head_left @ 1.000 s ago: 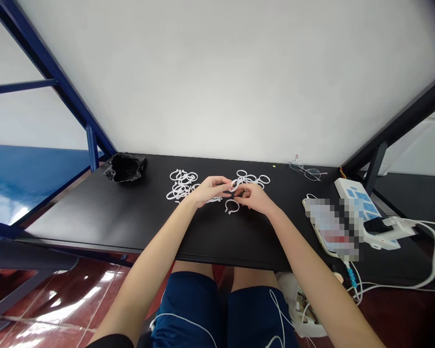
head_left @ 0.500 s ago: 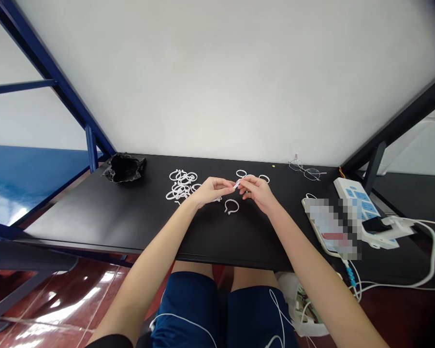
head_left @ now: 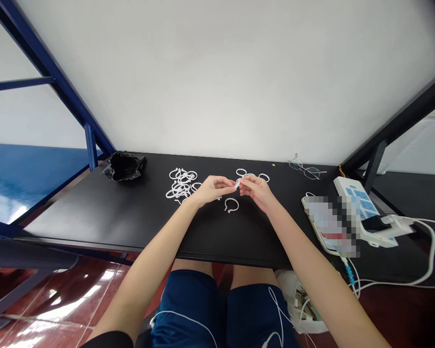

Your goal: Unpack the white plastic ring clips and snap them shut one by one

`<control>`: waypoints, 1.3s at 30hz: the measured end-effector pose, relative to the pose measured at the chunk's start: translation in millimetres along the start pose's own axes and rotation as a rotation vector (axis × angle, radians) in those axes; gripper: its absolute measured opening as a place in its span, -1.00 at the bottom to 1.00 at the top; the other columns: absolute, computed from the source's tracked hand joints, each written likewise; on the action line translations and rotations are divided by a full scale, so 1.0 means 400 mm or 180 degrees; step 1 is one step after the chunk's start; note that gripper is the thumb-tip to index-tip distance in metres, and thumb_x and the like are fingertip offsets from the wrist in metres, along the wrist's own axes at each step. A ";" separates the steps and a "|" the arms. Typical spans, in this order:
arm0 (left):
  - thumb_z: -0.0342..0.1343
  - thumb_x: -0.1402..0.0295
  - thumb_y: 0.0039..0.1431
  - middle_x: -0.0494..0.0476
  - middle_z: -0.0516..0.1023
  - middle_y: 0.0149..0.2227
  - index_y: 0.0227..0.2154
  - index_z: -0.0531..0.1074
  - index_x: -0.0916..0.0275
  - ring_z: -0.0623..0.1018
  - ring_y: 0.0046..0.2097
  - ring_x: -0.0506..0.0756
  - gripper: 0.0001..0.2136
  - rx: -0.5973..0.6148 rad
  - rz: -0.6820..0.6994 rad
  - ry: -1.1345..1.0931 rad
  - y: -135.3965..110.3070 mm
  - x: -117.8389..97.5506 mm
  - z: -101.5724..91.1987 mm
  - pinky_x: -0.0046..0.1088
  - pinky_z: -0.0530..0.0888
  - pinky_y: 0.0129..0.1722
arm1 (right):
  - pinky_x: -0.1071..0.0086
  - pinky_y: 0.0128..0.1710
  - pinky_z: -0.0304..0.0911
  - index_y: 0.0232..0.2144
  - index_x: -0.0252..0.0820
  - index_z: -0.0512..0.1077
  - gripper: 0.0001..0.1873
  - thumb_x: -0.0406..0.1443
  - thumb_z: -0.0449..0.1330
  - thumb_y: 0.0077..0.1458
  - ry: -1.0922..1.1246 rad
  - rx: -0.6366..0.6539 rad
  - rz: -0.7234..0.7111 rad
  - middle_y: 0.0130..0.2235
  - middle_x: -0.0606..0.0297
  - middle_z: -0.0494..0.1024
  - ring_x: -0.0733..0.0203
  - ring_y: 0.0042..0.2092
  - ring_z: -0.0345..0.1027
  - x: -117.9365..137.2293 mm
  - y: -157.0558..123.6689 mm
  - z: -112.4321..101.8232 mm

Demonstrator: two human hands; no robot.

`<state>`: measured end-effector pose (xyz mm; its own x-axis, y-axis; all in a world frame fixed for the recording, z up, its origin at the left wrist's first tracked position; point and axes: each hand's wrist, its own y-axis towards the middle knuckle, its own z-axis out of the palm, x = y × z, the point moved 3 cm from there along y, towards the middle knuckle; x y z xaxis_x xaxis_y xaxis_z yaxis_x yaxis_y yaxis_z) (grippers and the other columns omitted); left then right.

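Between the fingertips of my left hand point(head_left: 213, 189) and my right hand point(head_left: 257, 190) is a small white plastic ring point(head_left: 237, 183), mostly covered by the fingers. Both hands are closed in a pinch on it, just above the black table. Below them lies a single open white ring point(head_left: 232, 205) with small tabs at its ends. To the left is a tangled pile of similar white rings point(head_left: 181, 186), partly behind my left hand. Beyond my right hand lie a few closed white rings point(head_left: 241, 172).
A black crumpled bag point(head_left: 124, 166) stands open at the table's back left. Eyeglasses point(head_left: 306, 168) lie at the back right. A phone point(head_left: 324, 224), a power strip point(head_left: 362, 200) and white cables point(head_left: 429, 261) occupy the right side. A blue metal frame point(head_left: 58, 92) rises at left.
My fingers have shifted slightly around the white ring, with the right fingers curling in more. The rings on the table have not moved.
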<state>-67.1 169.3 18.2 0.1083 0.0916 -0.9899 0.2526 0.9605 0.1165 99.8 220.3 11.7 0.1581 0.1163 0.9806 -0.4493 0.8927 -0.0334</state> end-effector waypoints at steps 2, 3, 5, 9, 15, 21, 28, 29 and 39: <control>0.35 0.24 -0.08 0.26 0.56 -0.08 -0.39 0.52 0.34 0.55 -0.05 0.19 -0.73 0.0012 -0.0025 0.0039 -0.001 0.000 0.000 -0.17 0.42 0.04 | 0.43 -0.43 0.38 -0.52 -0.22 0.48 -0.71 -0.14 0.41 -0.16 -0.0014 -0.0027 0.0039 -0.51 0.34 0.50 0.35 -0.49 0.38 0.000 -0.001 0.001; 0.35 0.24 -0.08 0.26 0.56 -0.07 -0.39 0.52 0.34 0.55 -0.05 0.19 -0.73 0.0018 -0.0030 0.0054 -0.001 -0.002 0.000 -0.17 0.43 0.04 | 0.43 -0.44 0.38 -0.53 -0.22 0.48 -0.71 -0.14 0.41 -0.16 -0.0019 -0.0034 0.0049 -0.51 0.34 0.49 0.35 -0.49 0.39 0.001 -0.002 0.002; 0.35 0.24 -0.08 0.26 0.56 -0.07 -0.40 0.51 0.34 0.55 -0.04 0.19 -0.73 0.0001 -0.0053 0.0069 -0.002 -0.005 0.000 -0.17 0.42 0.05 | 0.44 -0.45 0.38 -0.52 -0.22 0.48 -0.70 -0.13 0.42 -0.19 -0.0006 -0.0064 0.0057 -0.52 0.34 0.49 0.35 -0.49 0.39 0.004 -0.005 0.005; 0.33 0.25 -0.05 0.25 0.57 -0.11 -0.35 0.49 0.34 0.55 -0.04 0.18 -0.72 -0.0083 -0.0062 0.0059 0.000 -0.008 0.000 -0.15 0.41 0.08 | 0.46 -0.44 0.39 -0.47 -0.22 0.51 -0.66 -0.11 0.44 -0.24 0.0053 -0.0108 0.0034 -0.48 0.33 0.52 0.36 -0.49 0.39 0.010 -0.006 0.010; 0.31 0.34 -0.03 0.22 0.53 -0.05 -0.18 0.43 0.27 0.51 0.03 0.14 -0.68 -0.0158 0.0363 0.0763 0.006 0.000 -0.011 -0.22 0.41 0.09 | 0.43 -0.46 0.38 -0.43 -0.23 0.49 -0.68 -0.13 0.39 -0.18 -0.0224 -0.1190 -0.0623 -0.47 0.30 0.53 0.31 -0.47 0.41 0.025 0.008 -0.055; 0.21 0.44 0.04 0.08 0.59 -0.24 -0.27 0.48 0.25 0.56 -0.17 0.07 -0.84 -0.0210 0.0705 0.2413 -0.004 -0.001 -0.003 -0.15 0.35 0.12 | 0.34 -0.41 0.39 -0.39 -0.23 0.48 -0.74 -0.15 0.29 -0.08 -0.1326 -0.1728 -0.1112 -0.40 0.20 0.56 0.18 -0.39 0.47 0.018 0.019 -0.116; 0.22 0.36 0.08 0.07 0.55 -0.24 -0.27 0.53 0.20 0.50 -0.14 0.10 -0.86 0.0092 0.0698 0.3421 -0.001 0.013 0.014 -0.03 0.08 0.27 | 0.27 -0.25 0.36 -0.43 -0.20 0.48 -0.82 -0.21 0.25 -0.08 -0.2211 -0.1680 -0.0970 -0.38 0.20 0.60 0.14 -0.36 0.47 0.012 0.012 -0.098; 0.21 0.35 0.09 0.08 0.55 -0.24 -0.27 0.53 0.19 0.50 -0.15 0.10 -0.87 0.0089 0.0692 0.3478 -0.001 0.014 0.014 -0.04 0.09 0.26 | 0.28 -0.26 0.35 -0.43 -0.20 0.48 -0.83 -0.21 0.24 -0.08 -0.2347 -0.1680 -0.0955 -0.38 0.21 0.60 0.15 -0.37 0.45 0.014 0.010 -0.096; 0.10 0.40 0.16 0.03 0.58 -0.27 -0.32 0.52 0.16 0.49 -0.14 0.09 -0.89 0.0108 0.0649 0.3638 0.000 0.024 0.016 -0.11 0.14 0.22 | 0.28 -0.29 0.29 -0.40 -0.19 0.49 -0.81 -0.24 0.21 -0.12 -0.2792 -0.1710 -0.0826 -0.30 0.23 0.61 0.23 -0.47 0.35 0.019 0.006 -0.097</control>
<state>-59.9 168.3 9.3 -0.7769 0.4441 -0.4464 0.3579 0.8947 0.2672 134.0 240.3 11.6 -0.5927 -0.2690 0.7592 -0.0115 0.9453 0.3260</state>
